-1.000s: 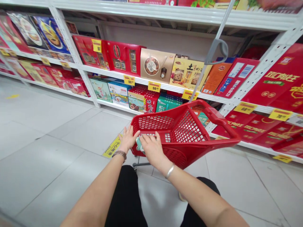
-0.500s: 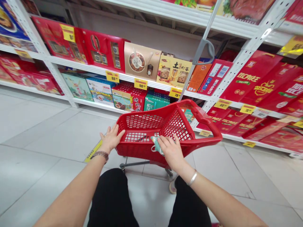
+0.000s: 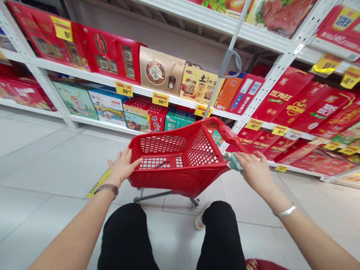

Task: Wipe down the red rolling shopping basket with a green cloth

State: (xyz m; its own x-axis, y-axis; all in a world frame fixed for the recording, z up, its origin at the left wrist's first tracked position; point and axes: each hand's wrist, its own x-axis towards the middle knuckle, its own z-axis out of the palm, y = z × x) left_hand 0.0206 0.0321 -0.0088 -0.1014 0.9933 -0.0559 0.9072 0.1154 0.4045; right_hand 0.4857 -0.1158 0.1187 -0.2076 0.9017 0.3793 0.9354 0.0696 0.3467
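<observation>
A red plastic shopping cart [image 3: 168, 180] stands sideways in front of my knees, its mesh basket holding no goods that I can see. My left hand [image 3: 123, 165] rests against the basket's left end, fingers spread and thumb over the rim. At the other end, my right hand [image 3: 255, 170] presses a crumpled pale green and white cloth [image 3: 234, 162] to the rim where the handle begins. Its fingers cover part of the cloth and of the handle [image 3: 225, 133].
White shelving [image 3: 165, 100] with boxed goods and yellow price tags runs behind the cart. A grey pole with a hook [image 3: 230, 62] rises past the shelf. Several red gift boxes [image 3: 281, 92] stand at the right. A dark red object [image 3: 261, 264] lies by my right leg.
My right hand has slid right with the cloth, from the middle of the near rim to the handle end. The left hand stays at the basket's left end. The view has shifted slightly.
</observation>
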